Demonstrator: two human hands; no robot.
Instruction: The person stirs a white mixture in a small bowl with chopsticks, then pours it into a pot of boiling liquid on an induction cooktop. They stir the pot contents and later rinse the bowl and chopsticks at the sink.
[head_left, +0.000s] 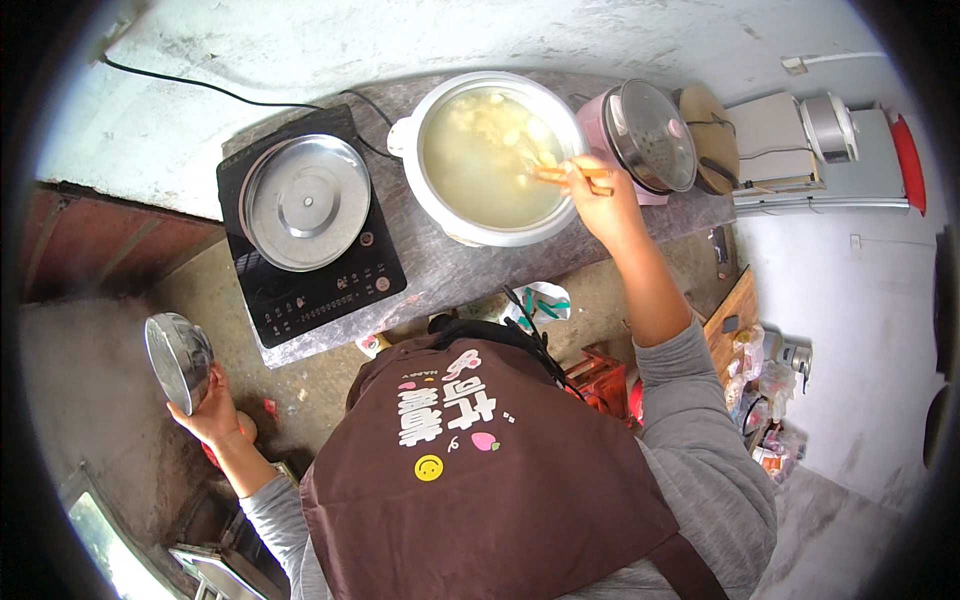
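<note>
My right hand grips a pair of wooden chopsticks over the right side of a large white pot. Their tips reach into cloudy yellowish broth, where pale pieces gather towards the far side. Out to the left, beyond the counter's edge, my left hand holds a shiny metal bowl tilted on its side. Left of the pot, a round metal lid lies on a black induction cooker; whether a pan is beneath it I cannot tell.
The grey stone-patterned counter runs along the wall. A pink electric pot with a glass lid stands right of the white pot, beside a round wooden board. A black cable crosses the wall. Below is an orange-red stool.
</note>
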